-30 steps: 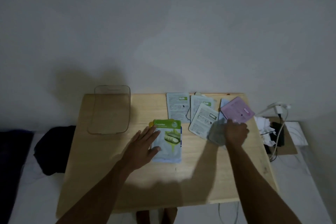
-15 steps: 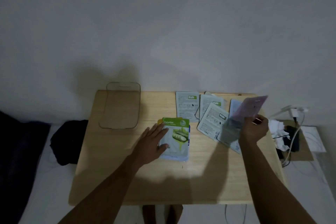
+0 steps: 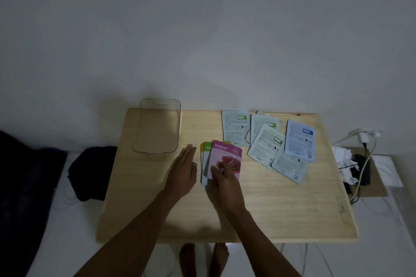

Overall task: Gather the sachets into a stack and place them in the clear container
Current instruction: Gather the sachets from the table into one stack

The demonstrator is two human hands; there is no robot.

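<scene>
A pink pomegranate sachet (image 3: 226, 154) lies face up on a small stack with a green cucumber sachet (image 3: 206, 149) beneath it, near the middle of the wooden table (image 3: 281, 204). My right hand (image 3: 221, 179) rests on the pink sachet's lower part, fingers on it. My left hand (image 3: 184, 170) stands edge-on, flat and open, just left of the stack. Several sachets lie face down at the back right: white ones (image 3: 235, 127) (image 3: 265, 141), a blue one (image 3: 300, 139), and one nearer (image 3: 290, 167). The empty clear container (image 3: 157, 128) sits at the back left.
Dark cloth (image 3: 90, 171) lies on the floor left of the table. To the right are crumpled white paper (image 3: 344, 162), a charger and cables (image 3: 364, 141) and a cardboard sheet. My bare feet (image 3: 202, 258) show under the table's front edge.
My right hand lifted the pink sachet from the right group, turned it face up and brought it left onto the cucumber sachet. My left hand slid off the stack to its left side.
</scene>
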